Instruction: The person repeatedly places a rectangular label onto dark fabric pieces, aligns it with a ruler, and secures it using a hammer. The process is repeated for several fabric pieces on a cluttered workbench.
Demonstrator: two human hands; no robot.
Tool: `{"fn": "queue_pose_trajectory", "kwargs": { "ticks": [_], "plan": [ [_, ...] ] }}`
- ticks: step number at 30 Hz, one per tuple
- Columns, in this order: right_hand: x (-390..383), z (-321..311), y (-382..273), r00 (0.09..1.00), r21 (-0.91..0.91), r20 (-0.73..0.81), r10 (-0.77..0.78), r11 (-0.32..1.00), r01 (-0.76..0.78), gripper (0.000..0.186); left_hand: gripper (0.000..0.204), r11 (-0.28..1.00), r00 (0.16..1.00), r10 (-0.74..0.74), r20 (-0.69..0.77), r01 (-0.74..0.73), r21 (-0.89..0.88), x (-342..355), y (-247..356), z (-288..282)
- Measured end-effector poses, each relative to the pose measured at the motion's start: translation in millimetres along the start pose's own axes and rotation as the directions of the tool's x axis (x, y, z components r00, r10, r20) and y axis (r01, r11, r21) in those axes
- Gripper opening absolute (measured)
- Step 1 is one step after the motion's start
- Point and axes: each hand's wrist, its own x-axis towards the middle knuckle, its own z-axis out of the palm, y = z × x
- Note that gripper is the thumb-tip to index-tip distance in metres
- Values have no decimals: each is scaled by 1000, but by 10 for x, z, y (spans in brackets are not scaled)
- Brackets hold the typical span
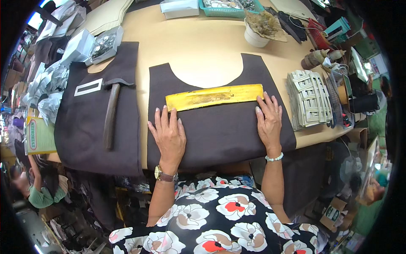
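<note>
In the head view, the left hand (169,135) lies with its fingers slightly spread, their tips at the near edge of the yellow strip (215,96), by its left end. The right hand (269,122) has its fingers loosely spread, tips at the strip's right end; neither hand grips it. The strip lies crosswise between the two sets of fingertips on a dark cut-out panel (211,131). Left of the left fingers, a hammer (111,114) rests on a second dark panel (84,122). Right of the right fingers, a stack of pale latticed pieces (311,101) sits on the bench (203,38); beyond them stands a white pot (256,39).
</note>
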Motion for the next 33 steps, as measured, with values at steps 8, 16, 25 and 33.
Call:
{"fn": "queue_pose_trajectory", "kwargs": {
  "ticks": [8,16,25,33],
  "plan": [
    [4,3,5,1000,-6,1,-9,1000,9,36,37,1000,1000,7,-3,-7,9,-11,-7,8],
    [72,-49,-163,987,-230,-49,-150,964,135,35,38,947,968,178,177,-218,237,225,56,-164],
    [401,-275,-77,969,-111,-117,-218,972,205,17,49,862,917,290,274,-375,341,397,226,-126],
    [83,-1086,842,801,-141,-592,84,968,-206,18,47,884,926,278,256,-350,309,377,281,-92]
  ]
}}
